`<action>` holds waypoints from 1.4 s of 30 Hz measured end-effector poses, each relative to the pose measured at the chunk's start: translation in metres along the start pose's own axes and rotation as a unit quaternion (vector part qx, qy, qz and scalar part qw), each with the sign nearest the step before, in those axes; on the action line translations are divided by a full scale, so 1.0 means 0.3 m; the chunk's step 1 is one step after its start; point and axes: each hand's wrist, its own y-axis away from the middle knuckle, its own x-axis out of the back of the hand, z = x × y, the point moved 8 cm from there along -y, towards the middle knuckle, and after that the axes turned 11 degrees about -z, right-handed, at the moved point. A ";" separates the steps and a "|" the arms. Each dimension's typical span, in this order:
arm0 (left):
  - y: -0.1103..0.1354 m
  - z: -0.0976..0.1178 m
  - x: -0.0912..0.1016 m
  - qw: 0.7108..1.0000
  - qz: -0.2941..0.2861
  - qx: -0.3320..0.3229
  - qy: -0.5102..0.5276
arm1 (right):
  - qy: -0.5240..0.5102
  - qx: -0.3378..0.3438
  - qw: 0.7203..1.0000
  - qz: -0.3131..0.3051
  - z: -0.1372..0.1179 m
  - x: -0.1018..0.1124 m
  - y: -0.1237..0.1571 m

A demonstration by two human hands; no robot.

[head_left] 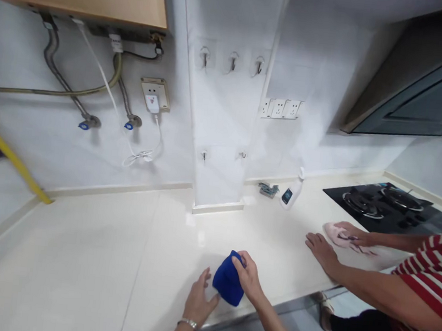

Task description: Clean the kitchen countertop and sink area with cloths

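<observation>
My right hand (249, 276) is closed on a bunched blue cloth (227, 283) that rests on the white countertop (116, 260) near its front edge. My left hand (199, 300), with a bracelet at the wrist, lies flat on the counter just left of the cloth, fingers stretched out and holding nothing.
A person in a red striped shirt (434, 293) stands at the right, one hand (320, 249) flat on the counter, the other on a pink cloth (338, 234). A white spray bottle (292, 191), a black gas hob (386, 205), a yellow handle (12, 162) and wall pipes are around.
</observation>
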 end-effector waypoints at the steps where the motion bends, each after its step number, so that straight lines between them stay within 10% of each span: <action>1: -0.023 0.028 -0.017 1.000 -0.011 -0.012 0.003 | -0.038 -0.002 0.999 0.003 -0.022 -0.008 -0.008; 4: -0.079 0.085 -0.001 0.999 -0.024 -0.031 0.000 | -0.114 0.002 0.993 0.011 -0.088 -0.027 -0.038; 8: -0.109 0.114 0.179 0.997 0.031 -0.050 -0.053 | -0.125 0.031 0.990 0.049 -0.157 0.001 -0.084; 13: -0.034 0.118 0.360 0.973 0.102 -0.116 -0.169 | 0.102 0.028 0.994 -0.017 -0.111 0.026 -0.163; 21: 0.130 -0.070 0.261 0.959 0.073 -0.095 -0.255 | 0.322 -0.100 0.941 0.002 0.245 0.070 -0.098; 26: 0.091 -0.132 0.297 0.972 0.087 0.014 -0.219 | 0.307 -0.033 0.947 0.090 0.382 0.061 0.062; 42: -0.242 -0.037 0.346 0.974 0.023 0.010 -0.224 | 0.272 -0.153 0.949 0.034 0.382 0.045 -0.041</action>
